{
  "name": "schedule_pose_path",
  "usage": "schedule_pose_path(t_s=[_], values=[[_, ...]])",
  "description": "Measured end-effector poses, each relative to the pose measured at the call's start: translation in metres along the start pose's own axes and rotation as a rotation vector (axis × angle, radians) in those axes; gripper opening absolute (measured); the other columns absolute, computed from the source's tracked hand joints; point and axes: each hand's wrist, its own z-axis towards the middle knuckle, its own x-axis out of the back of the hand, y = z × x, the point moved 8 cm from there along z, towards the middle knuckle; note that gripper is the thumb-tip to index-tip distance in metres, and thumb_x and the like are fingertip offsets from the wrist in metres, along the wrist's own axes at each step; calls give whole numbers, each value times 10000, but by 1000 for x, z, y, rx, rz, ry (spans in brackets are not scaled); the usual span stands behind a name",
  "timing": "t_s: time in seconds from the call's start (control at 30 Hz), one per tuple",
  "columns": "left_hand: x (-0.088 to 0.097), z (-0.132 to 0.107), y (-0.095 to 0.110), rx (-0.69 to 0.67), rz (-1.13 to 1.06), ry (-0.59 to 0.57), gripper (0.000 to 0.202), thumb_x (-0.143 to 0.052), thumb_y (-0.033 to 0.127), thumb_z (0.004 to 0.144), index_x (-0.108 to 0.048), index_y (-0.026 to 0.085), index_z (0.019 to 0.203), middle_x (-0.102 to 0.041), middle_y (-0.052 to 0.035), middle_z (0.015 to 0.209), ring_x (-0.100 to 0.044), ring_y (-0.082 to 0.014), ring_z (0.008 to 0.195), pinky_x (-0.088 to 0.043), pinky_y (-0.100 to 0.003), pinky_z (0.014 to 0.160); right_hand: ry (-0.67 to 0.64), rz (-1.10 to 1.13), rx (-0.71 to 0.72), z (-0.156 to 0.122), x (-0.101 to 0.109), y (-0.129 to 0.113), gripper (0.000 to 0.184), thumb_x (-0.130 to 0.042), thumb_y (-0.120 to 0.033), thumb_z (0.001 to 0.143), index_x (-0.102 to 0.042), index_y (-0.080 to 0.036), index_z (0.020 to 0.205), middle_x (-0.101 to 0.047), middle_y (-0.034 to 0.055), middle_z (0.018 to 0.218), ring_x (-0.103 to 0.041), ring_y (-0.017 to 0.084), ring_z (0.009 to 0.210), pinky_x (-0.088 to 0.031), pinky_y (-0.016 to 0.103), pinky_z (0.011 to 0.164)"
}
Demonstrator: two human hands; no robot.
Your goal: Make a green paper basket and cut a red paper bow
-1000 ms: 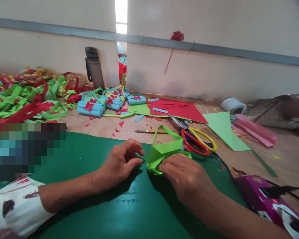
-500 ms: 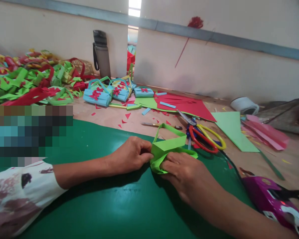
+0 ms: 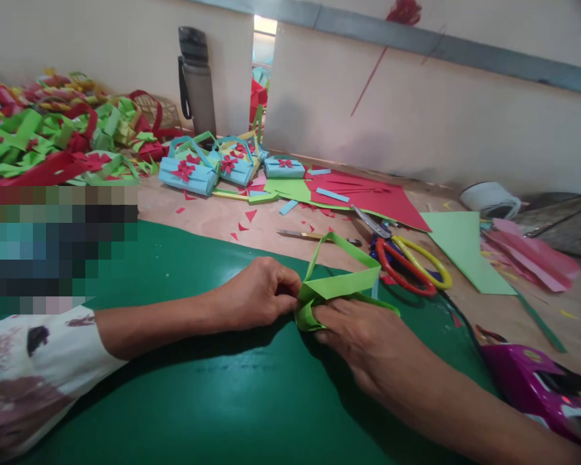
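A small bright green paper bag [image 3: 341, 284] with a strip handle standing up is between my two hands, above the green mat [image 3: 213, 400]. My left hand [image 3: 259, 294] pinches its left edge between thumb and fingers. My right hand [image 3: 363, 332] is closed on the bag's near side, its fingertips tucked into the folded paper and partly hidden. Just beyond the bag lie a craft knife [image 3: 314, 237] and scissors with red and yellow handles [image 3: 407, 265].
Small blue paper bags with red flowers [image 3: 188, 173] stand at the back, near a grey bottle [image 3: 196, 84]. Red paper [image 3: 368, 200] and pale green paper [image 3: 469, 248] lie behind. A purple corded tool [image 3: 532, 381] is at right. Colourful paper pieces [image 3: 39, 135] heap at left.
The view has shifted slightly, so the background sits higher. The green bag's handle has tilted rightward and its body looks flatter; both hands keep their hold on it.
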Motion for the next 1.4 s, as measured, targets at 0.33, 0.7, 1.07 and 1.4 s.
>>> schedule_pose_path(t_s=[0.33,0.7,1.07,1.4], values=[[-1,-3,-2,7,-15,12,147,-530,50,685,-650,126,646,-517,55,530,-421,-59,489,-322,-154,467,-20,59,-97,3,-2,8,210,-366,-111,826,-474,-191,664,-499,-14,595,-415,114,510,-252,251,502],[0,-11,-2,58,-80,82,224,-472,96,750,-686,131,809,-529,42,586,-404,-70,518,-321,-170,477,-6,62,-110,4,-1,7,170,-394,-76,792,-471,-188,689,-514,-21,617,-426,110,528,-245,246,509],[6,-16,0,53,-103,163,231,-512,172,793,-727,143,872,-672,8,706,-507,-96,601,-397,-183,576,3,29,-143,5,-1,11,183,-438,-57,735,-539,-207,762,-596,-17,652,-489,129,553,-241,257,517],[5,-16,8,1,10,155,242,-462,160,827,-656,122,687,-532,42,565,-428,-73,537,-350,-163,528,48,7,-72,5,2,4,220,-469,-25,662,-566,-206,740,-602,-16,619,-455,125,523,-155,271,483]])
